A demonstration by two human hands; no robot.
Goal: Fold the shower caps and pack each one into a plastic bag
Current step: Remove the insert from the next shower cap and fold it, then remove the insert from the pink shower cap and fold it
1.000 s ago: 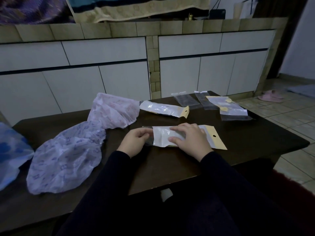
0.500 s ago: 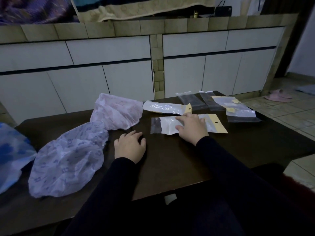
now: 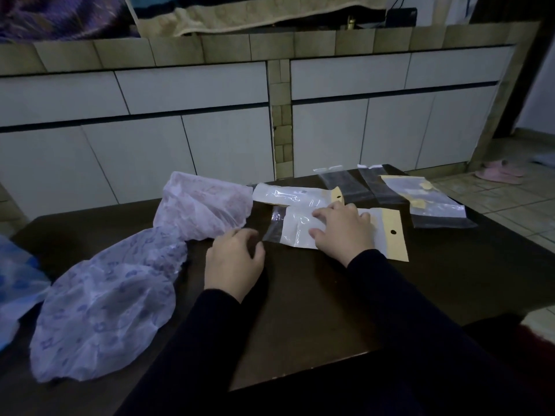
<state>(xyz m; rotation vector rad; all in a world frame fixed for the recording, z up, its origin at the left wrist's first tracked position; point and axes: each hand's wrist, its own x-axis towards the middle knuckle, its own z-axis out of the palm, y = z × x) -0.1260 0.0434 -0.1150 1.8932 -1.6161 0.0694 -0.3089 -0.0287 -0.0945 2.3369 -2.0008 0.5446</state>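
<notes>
Domestic kitchen: long white cabinet doors (image 3: 228, 145) under a beige-tiled counter edge (image 3: 270, 43), tiled floor (image 3: 510, 202), pink slippers (image 3: 500, 173).

A dark table (image 3: 315, 310) fills the lower frame. White cabinets (image 3: 192, 121) run behind it, and pink slippers (image 3: 500, 173) lie at right on the tiled floor (image 3: 510, 205).

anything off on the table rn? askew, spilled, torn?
Nothing spilled or visibly torn. The packed bag under the right hand lies at a slant beside another packed bag, not squared up. Two purple shower caps sit crumpled and unfolded at left, still to do. The left hand holds nothing.
</notes>
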